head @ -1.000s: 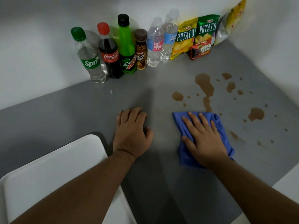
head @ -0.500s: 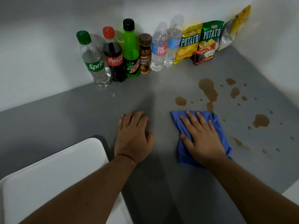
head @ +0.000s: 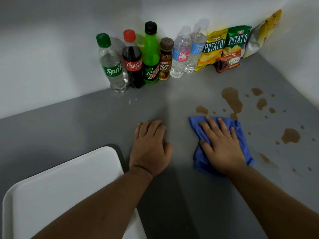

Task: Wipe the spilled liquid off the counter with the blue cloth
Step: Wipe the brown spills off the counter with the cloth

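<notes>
The blue cloth [head: 201,159] lies crumpled on the grey counter [head: 69,128], and my right hand [head: 222,145] presses down on it with fingers spread. Brown spilled liquid sits just beyond and to the right of it: a small puddle [head: 201,109] near the cloth's far left corner, a long puddle [head: 232,99] whose tail reaches the cloth's far edge, and a round puddle [head: 290,136] to the right, with many droplets between. My left hand [head: 150,149] rests palm-down on the counter left of the cloth, holding nothing.
Several drink bottles [head: 133,64] stand in a row along the back wall, with snack bags [head: 224,45] leaning in the far right corner. A white tray [head: 60,187] lies at the near left, under my left forearm. Walls close the counter at the back and right.
My right hand has pushed the cloth a little forward and left, closer to the small puddle. The left hand has stayed put. The view has tilted up slightly.
</notes>
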A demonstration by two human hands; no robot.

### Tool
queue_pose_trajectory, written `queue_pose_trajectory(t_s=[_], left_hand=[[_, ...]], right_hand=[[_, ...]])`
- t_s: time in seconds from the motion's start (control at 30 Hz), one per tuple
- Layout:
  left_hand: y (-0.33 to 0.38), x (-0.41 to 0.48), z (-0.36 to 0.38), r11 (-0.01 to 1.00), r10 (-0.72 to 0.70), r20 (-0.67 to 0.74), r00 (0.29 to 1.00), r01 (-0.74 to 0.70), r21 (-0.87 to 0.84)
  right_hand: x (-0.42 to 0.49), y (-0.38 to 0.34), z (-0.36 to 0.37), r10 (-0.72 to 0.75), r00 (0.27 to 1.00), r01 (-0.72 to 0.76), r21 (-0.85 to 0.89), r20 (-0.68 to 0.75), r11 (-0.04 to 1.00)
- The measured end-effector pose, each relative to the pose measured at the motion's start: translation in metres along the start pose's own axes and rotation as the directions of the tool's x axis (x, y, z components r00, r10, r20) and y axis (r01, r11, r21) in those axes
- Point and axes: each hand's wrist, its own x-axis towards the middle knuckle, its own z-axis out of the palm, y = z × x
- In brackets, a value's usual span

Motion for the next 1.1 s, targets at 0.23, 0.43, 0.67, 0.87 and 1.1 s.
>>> queue_pose_trajectory(t_s=[0.23, 0.43, 0.67, 0.87, 1.1], left_hand=[[0.0, 0.0, -0.002, 0.999, -0.011, 0.016, 1.0, 0.012, -0.035], [-0.002, 0.001, 0.001, 1.0, -0.005, 0.006, 1.0, 0.005, -0.021], [-0.002, 0.001, 0.002, 1.0, 0.003, 0.009, 1.0, -0.003, 0.003], [-0.003, 0.006, 0.0, 1.0, -0.017, -0.005, 1.0, 0.017, -0.008], [-0.011, 0.036, -0.002, 0.99, 0.116, -0.011, 0.993, -0.115, 0.078]], right_hand=[[0.005, -0.056, 0.01, -0.146, 0.989, 0.148, -0.065, 0.036, 0.987], [-0.017, -0.004, 0.008, -0.15, 0.988, 0.151, -0.05, 0.022, 0.987], [0.046, -0.053, 0.002, 0.007, 0.999, -0.008, -0.039, -0.032, 0.999], [-0.001, -0.005, 0.003, -0.273, 0.962, 0.273, -0.006, 0.0, 0.962], [0.06, -0.004, -0.011, -0.02, 0.999, 0.019, -0.034, -0.044, 0.999]])
